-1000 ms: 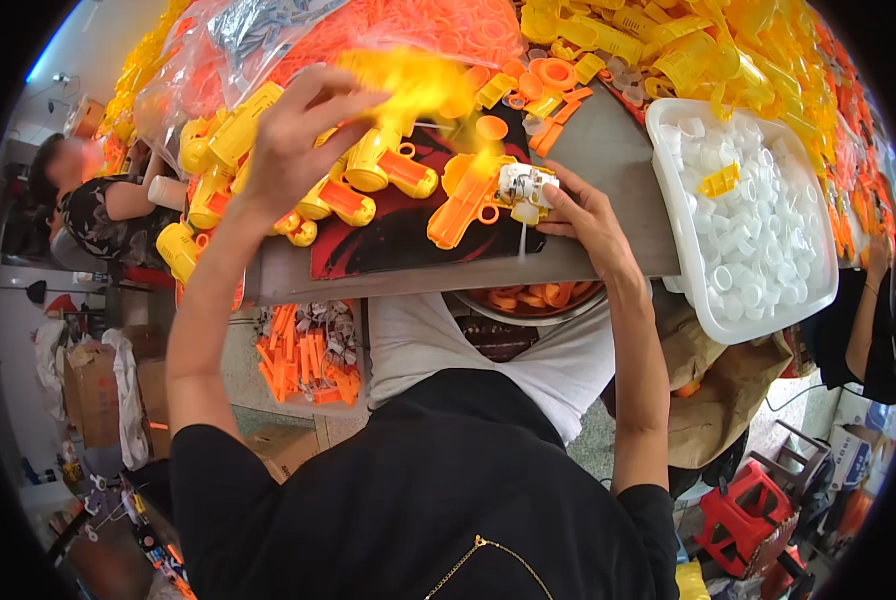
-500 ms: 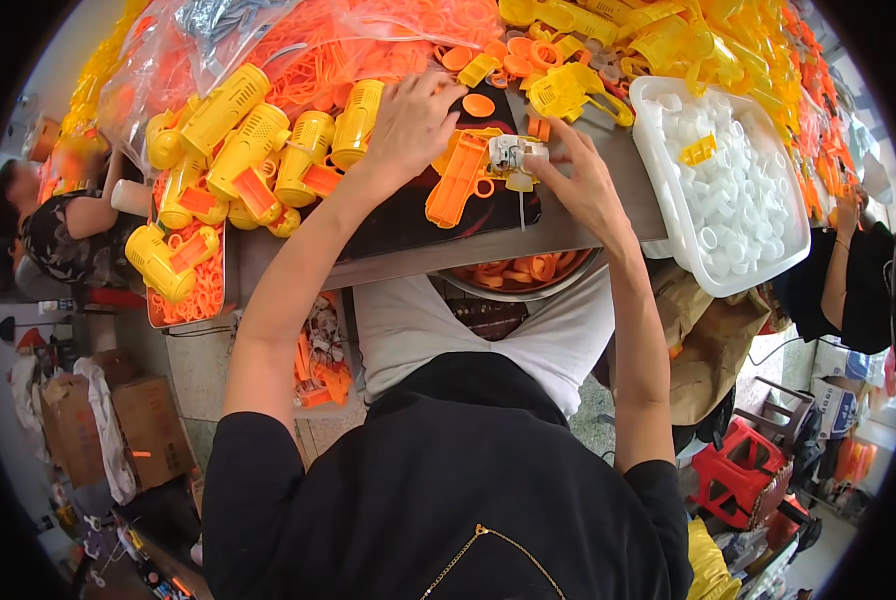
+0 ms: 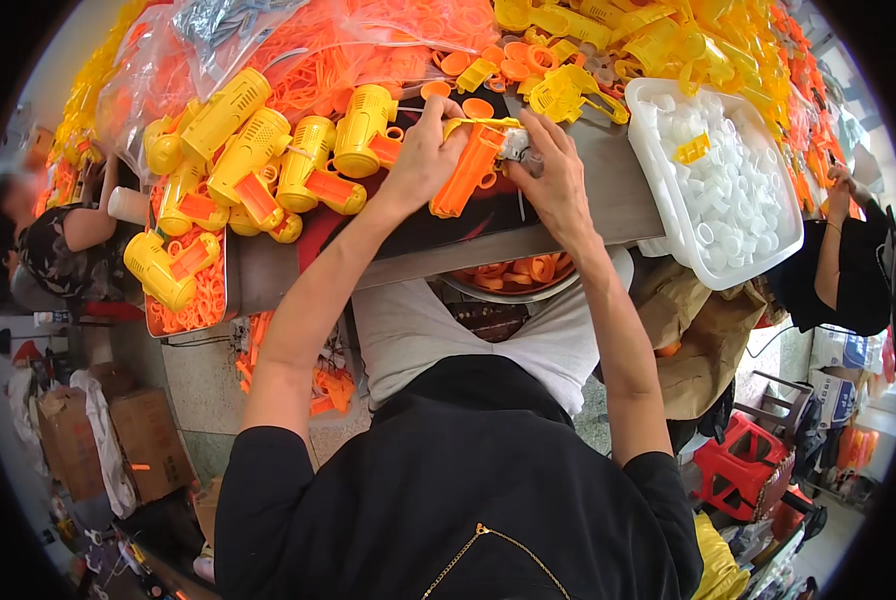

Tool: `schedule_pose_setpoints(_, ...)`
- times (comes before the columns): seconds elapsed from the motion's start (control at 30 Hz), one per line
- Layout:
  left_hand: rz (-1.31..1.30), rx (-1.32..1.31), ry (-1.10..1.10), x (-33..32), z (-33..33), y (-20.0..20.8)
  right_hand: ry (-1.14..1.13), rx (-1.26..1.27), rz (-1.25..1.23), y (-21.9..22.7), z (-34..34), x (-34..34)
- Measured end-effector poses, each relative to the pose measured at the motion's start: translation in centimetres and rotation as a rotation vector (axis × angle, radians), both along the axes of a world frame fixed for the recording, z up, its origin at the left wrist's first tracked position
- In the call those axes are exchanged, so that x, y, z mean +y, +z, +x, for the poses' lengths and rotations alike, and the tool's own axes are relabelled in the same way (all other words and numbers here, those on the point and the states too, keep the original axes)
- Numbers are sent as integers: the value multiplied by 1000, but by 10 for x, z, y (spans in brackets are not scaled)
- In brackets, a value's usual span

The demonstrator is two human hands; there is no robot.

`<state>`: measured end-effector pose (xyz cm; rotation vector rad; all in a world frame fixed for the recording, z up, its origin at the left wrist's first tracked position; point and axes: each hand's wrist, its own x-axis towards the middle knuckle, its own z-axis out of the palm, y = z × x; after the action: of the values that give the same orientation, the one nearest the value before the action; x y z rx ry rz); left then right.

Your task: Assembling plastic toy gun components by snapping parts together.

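Right in front of me, the left hand [image 3: 426, 165] has its fingers pinched on the left side of an orange-handled toy gun [image 3: 465, 178], over the dark mat [image 3: 430, 228]; the right hand's [image 3: 550, 180] fingers curl close round its white end. Yellow toy guns [image 3: 251, 150] crowd the surface [image 3: 623, 200] leftward.

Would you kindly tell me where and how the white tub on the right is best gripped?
I'd grip the white tub by its rim on both long sides, coming from the near end: that end seems to overhang the table, and loose white pieces fill the inside.
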<state>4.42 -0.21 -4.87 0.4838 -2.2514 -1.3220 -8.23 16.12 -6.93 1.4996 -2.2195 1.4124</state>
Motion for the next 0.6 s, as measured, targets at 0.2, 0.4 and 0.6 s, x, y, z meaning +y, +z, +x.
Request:
schedule_pose_setpoints(0.2, -674, 278, 194, -4, -8, 25, -214, 7, -148, -2, 16, -26)
schedule_pose_setpoints(0.4, -771, 407, 446, -41, 6, 52, -260, -166, 1, -7, 1, -41)
schedule_pose_setpoints(0.6, 227, 340, 405, -47, 8, 51, -309, 244, -153, 7, -3, -48)
